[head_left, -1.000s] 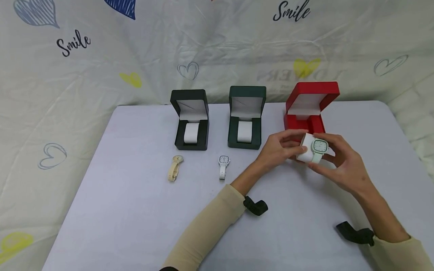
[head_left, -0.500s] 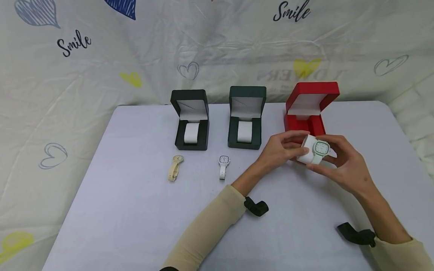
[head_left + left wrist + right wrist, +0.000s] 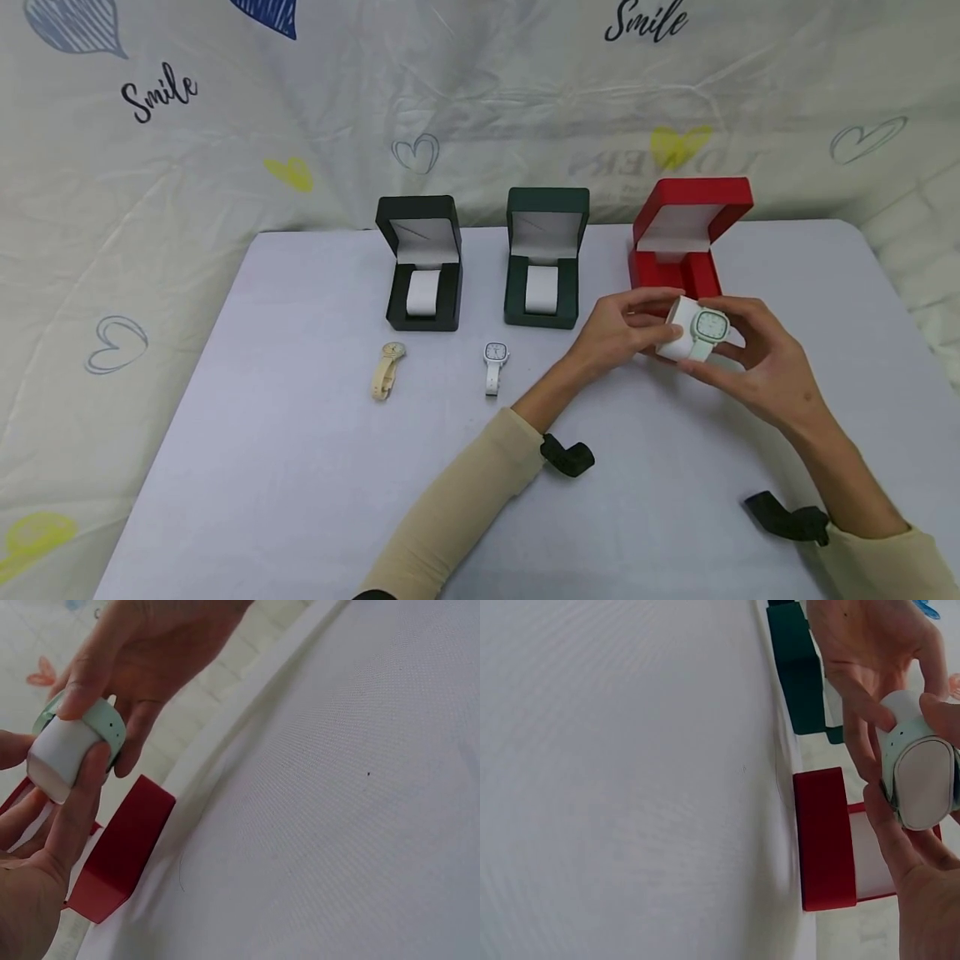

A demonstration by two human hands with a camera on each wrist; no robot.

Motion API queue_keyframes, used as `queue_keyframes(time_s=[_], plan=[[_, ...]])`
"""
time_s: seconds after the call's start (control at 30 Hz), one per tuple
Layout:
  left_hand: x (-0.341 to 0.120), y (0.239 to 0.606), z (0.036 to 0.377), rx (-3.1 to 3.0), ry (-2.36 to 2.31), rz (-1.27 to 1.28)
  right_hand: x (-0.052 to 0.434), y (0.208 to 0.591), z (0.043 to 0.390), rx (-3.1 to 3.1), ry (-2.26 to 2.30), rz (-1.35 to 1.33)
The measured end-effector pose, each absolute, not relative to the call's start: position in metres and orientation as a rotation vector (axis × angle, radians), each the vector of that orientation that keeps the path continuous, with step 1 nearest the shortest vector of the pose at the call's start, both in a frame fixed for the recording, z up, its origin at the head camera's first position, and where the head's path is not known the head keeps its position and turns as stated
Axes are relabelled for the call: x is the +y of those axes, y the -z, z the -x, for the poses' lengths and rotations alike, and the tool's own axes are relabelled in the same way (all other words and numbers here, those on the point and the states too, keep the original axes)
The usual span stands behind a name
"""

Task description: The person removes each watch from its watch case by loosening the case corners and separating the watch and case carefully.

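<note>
A mint-green watch with a squarish face is strapped around a white watch cushion, held in front of the red box. My left hand pinches the cushion's left end between thumb and fingers. On the other side, my right hand grips the watch and cushion, thumb below and fingers above. In the left wrist view the strap, with its small holes, wraps the cushion. The red watch box stands with its lid up, and no cushion shows in its visible part.
A black watch box and a dark green watch box stand with lids raised, each holding a white cushion. Before them lie a beige watch and a white watch. A printed curtain hangs behind the table.
Both hands, with the watch and cushion, have shifted very slightly to the right. Their holds look the same, and the boxes and other watches stay in place.
</note>
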State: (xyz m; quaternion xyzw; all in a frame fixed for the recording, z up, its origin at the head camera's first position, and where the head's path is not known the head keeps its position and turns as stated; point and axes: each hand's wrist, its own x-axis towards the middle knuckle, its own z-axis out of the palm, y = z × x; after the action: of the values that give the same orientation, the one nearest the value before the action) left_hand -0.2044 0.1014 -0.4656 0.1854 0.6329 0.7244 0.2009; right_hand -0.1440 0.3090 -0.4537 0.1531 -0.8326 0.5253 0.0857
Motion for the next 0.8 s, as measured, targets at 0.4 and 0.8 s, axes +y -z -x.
queue_keyframes(time_s=[0.4,0.8], plan=[[0.1024,0.4638,0.2033,1.779,-2.022,-0.476,0.3095,0.4524,0.1422,-2.510,-1.532,-0.496],[0.1016,0.4644,0.2032,1.753,-2.025,-0.478,0.3141,0.4482,0.1432,-2.553,-1.504,-0.542]])
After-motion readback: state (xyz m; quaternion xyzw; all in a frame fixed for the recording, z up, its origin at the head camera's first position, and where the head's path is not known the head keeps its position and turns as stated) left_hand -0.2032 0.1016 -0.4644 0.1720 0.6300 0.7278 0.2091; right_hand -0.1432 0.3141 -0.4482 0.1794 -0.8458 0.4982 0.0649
